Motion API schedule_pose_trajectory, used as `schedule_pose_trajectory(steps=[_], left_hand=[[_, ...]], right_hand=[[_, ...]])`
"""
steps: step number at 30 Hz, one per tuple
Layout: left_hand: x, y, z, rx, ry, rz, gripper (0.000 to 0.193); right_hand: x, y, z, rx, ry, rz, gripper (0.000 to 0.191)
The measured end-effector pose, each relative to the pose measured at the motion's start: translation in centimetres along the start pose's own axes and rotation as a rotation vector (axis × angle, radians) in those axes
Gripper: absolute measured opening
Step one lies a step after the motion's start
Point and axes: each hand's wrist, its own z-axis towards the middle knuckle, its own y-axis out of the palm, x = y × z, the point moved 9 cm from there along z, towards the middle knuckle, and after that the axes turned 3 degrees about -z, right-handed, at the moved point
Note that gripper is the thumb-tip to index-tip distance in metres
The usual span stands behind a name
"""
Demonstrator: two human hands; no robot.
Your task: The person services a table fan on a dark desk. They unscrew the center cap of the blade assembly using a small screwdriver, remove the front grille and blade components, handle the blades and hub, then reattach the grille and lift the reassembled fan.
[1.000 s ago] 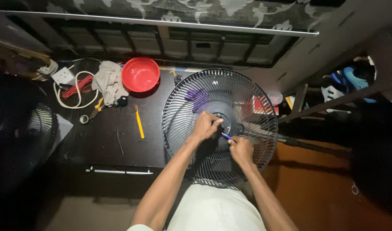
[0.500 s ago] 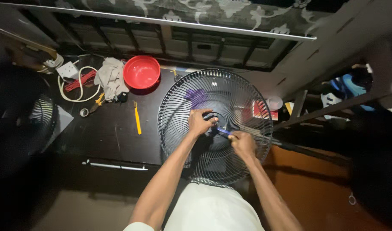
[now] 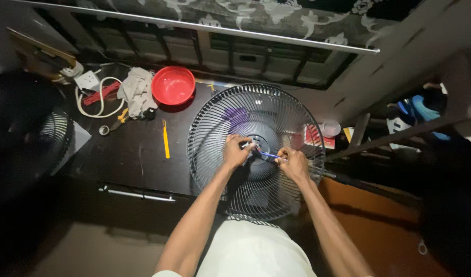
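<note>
A round black wire fan guard [image 3: 209, 128] lies face up on the dark table, its hub in the middle. My left hand [image 3: 237, 150] rests on the hub, fingers curled against it. My right hand [image 3: 294, 163] sits just right of the hub and is closed around a thin blue-handled tool [image 3: 268, 154], likely a screwdriver, whose tip points left at the hub under my left fingers. Both forearms reach up from the bottom of the view.
A red bowl [image 3: 173, 85], a crumpled grey cloth [image 3: 136, 91], a coiled white cable [image 3: 94, 100], a tape roll [image 3: 104, 130] and a yellow-handled tool [image 3: 165, 139] lie on the dark table [image 3: 122, 159]. Another fan [image 3: 50, 133] stands at left. A small white cup [image 3: 330, 128] sits at right.
The view has shifted slightly, so the fan sits lower and more central. Both hands stay at the hub, the right one still holding the blue-handled tool.
</note>
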Motion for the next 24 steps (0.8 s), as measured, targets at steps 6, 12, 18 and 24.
schedule_pose_trajectory(steps=[6, 12, 18, 24], left_hand=[[0.2, 0.5, -3.3, -0.015, 0.226, 0.044, 0.064], [0.8, 1.8, -6.2, -0.175, 0.298, 0.336, 0.066], [-0.7, 2.1, -6.0, -0.198, 0.278, 0.377, 0.064], [-1.3, 2.3, -6.1, -0.21, 0.242, 0.362, 0.065]], right_hand=[[-0.9, -0.8, 0.8, -0.01, -0.083, 0.071, 0.02], [-1.8, -0.5, 1.4, -0.007, -0.072, 0.012, 0.019], [-0.5, -0.7, 0.9, 0.098, -0.045, 0.388, 0.008], [2.1, 2.1, -0.6, -0.037, 0.132, 0.666, 0.011]])
